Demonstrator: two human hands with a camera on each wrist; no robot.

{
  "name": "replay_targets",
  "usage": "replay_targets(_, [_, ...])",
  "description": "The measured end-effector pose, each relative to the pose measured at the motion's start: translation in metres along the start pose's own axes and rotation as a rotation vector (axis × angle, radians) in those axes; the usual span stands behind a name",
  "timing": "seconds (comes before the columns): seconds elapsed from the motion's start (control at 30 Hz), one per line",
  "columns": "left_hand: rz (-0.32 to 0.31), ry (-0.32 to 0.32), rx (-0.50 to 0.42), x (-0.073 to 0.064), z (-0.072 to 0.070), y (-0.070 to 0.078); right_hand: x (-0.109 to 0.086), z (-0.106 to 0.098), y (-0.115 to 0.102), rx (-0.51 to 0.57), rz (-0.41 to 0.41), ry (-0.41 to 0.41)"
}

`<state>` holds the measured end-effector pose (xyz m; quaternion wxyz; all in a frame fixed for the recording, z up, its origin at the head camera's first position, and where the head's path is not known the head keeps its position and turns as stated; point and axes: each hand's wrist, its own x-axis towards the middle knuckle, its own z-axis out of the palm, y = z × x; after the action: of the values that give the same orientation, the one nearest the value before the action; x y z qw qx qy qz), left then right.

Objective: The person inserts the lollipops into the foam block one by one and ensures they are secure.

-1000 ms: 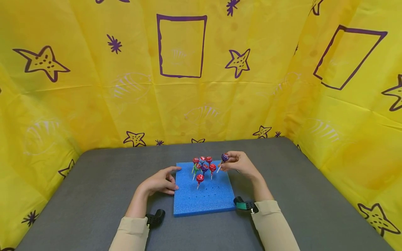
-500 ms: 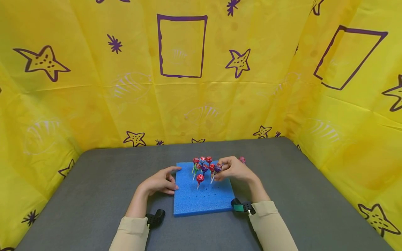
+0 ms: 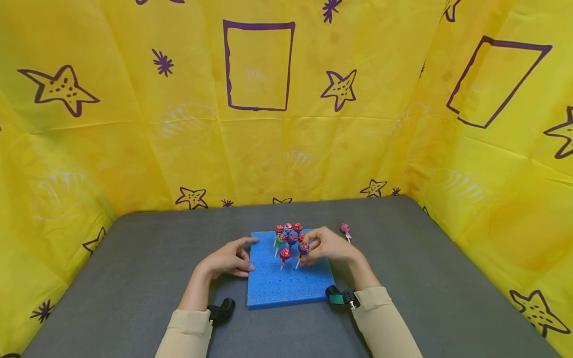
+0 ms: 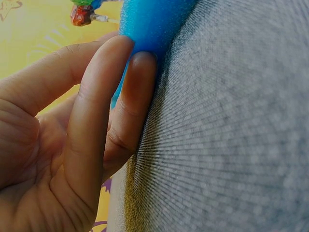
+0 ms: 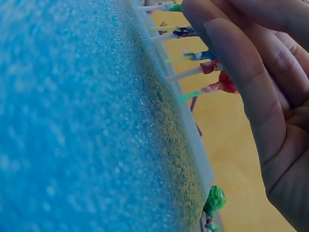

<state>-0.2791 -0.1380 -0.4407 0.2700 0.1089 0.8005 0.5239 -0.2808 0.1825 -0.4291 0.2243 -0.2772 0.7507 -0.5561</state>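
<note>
A blue foam board point(image 3: 268, 293) with small holes lies on the table. My left hand point(image 3: 230, 257) touches its left edge; in the left wrist view, the fingertips point(image 4: 140, 67) lie against the foam point(image 4: 154, 24). My right hand point(image 3: 329, 246) pinches a purple-wrapped lollipop point(image 3: 303, 247) over the board, stick pointing down close to the holes. To its left a red lollipop point(image 3: 285, 254) stands in the foam. Behind, several more stand in rows, among them a green one point(image 3: 281, 238) and a purple one point(image 3: 292, 239). In the right wrist view, the held lollipop is hidden.
A pink lollipop point(image 3: 344, 227) lies on the grey table point(image 3: 380, 219) beyond the right hand. In the right wrist view, a green lollipop point(image 5: 215, 198) shows past the board's edge. A yellow curtain point(image 3: 286, 149) encloses the back and sides.
My right hand has moved left and toward me, bringing the purple lollipop from the board's right edge to beside the front red one. The pink lollipop has come into view. The left hand stays put.
</note>
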Motion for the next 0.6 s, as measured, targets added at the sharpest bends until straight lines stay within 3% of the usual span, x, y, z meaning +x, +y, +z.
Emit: replay_targets(0.6, [-0.001, -0.003, 0.002, 0.0008, -0.0003, -0.0007, 0.0032, 0.0074, -0.0042, -0.066, 0.068, 0.012])
